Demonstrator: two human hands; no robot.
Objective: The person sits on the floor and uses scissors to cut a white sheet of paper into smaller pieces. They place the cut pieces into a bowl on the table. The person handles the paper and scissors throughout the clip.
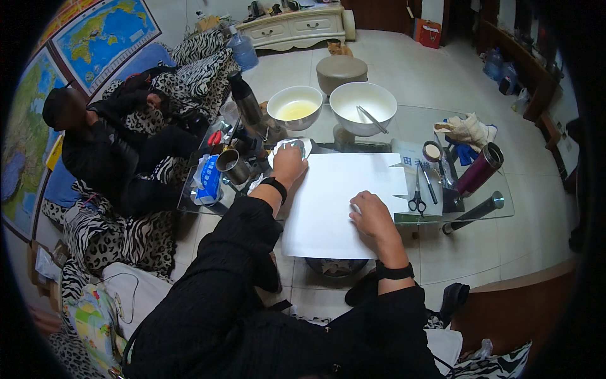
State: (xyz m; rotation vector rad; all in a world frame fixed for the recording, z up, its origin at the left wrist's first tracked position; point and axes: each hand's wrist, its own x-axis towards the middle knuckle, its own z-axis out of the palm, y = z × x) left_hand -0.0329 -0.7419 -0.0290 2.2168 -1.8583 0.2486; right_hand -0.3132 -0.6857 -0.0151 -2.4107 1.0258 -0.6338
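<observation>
A large white sheet of paper (341, 184) lies before me on the glass table (419, 118), its near part jutting past the table edge. Two slits are cut into its right edge. My left hand (289, 163) reaches past the sheet's far left corner, its fingers over a clear, shiny item (297, 143) on a white scrap; the fingers partly hide this item. On the sheet's right half rests my right hand (373, 215), fingers curled; whether it pinches anything cannot be told. Black-handled scissors (417, 201) and a dark pen (428, 182) lie right of the sheet.
Two white bowls stand beyond the sheet: one (294, 124) with yellowish liquid, one (348, 127) with chopsticks. A steel mug (233, 166) and blue tissue pack (207, 179) are leftward. A tape roll (432, 151) and purple flask (479, 169) are rightward. A person (109, 147) sits left.
</observation>
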